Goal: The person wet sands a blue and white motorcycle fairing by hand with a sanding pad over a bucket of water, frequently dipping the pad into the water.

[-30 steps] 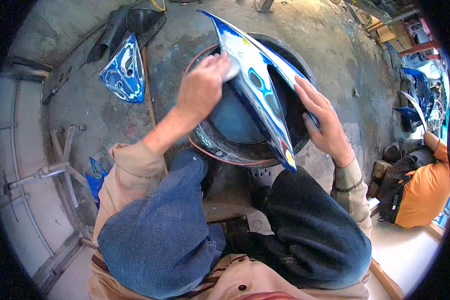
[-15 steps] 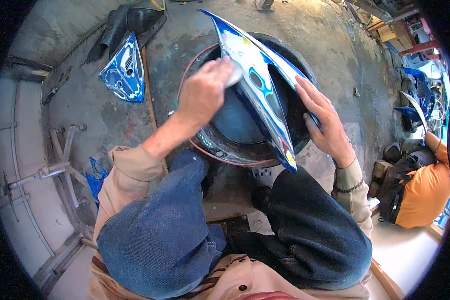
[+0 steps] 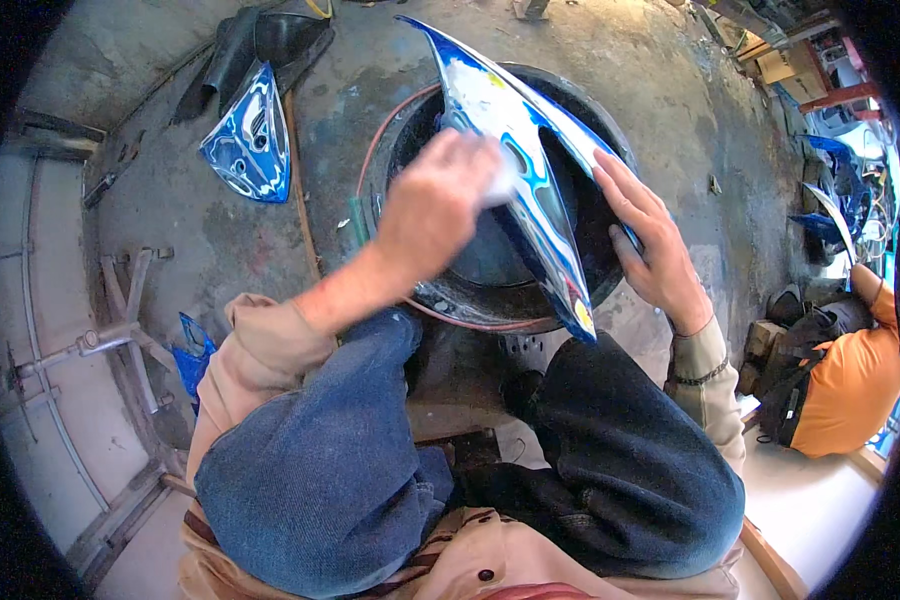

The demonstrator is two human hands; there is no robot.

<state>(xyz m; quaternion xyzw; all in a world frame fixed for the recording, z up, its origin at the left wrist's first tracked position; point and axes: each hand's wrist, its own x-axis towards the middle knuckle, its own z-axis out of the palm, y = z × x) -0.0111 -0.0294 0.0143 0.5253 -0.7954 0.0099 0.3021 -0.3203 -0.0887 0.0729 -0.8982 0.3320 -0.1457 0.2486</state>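
Note:
A long, pointed blue-and-white motorcycle fairing panel [image 3: 490, 100] lies slantwise over a round black tub [image 3: 440, 302]. Water seems to be in the tub, under the panel. My left hand [image 3: 432, 205], blurred by motion, presses a whitish pad [image 3: 503, 185] against the panel's left side near an oval opening. Its fingers are closed over the pad; whether it is sandpaper or a sponge I cannot make out. Along the panel's right edge, my right hand [image 3: 660, 245] grips it, fingers laid over the top and thumb lower down.
Another blue-and-white panel [image 3: 250, 140] lies on the floor at the far left, beside a black curved part [image 3: 270, 45] and a thin wooden strip [image 3: 300, 190]. A metal frame [image 3: 120, 320] stands left. At right are a person in orange [image 3: 845, 390] and several blue parts [image 3: 835, 190].
My left hand with the pad has slid right and toward me along the panel. The right hand and the panel have hardly moved.

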